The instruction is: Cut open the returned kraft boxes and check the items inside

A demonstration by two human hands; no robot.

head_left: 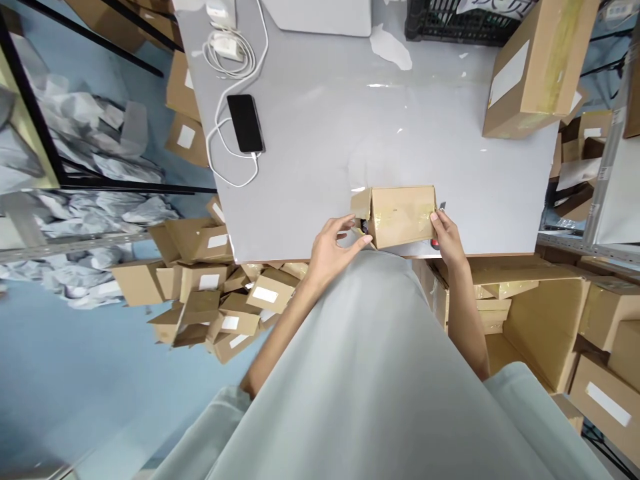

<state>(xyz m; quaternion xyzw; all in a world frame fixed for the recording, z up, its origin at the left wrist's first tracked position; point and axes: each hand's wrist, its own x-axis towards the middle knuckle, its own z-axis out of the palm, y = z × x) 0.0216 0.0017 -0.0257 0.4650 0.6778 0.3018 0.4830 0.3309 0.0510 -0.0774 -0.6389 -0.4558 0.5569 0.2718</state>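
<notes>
A small taped cardboard box (403, 217) lies at the table's front edge, its left end open with a flap folded up. Something dark shows inside that opening, too little to name. My left hand (334, 248) is at the open end, thumb and fingers apart, the thumb tip by the lower flap. With thumb and fingers, my right hand (449, 239) grips the box's right end. A thin metal tip (443, 207) sticks out above the right fingers and a small red piece (435, 244) shows below them; together they look like a box cutter, mostly hidden by the hand.
On the grey table (310, 140) lie a phone (245, 123) with a white cable, a larger carton (537, 70) and a black crate (460, 27). Opened boxes (235, 307) are heaped below left. A big open carton (543, 327) stands below right.
</notes>
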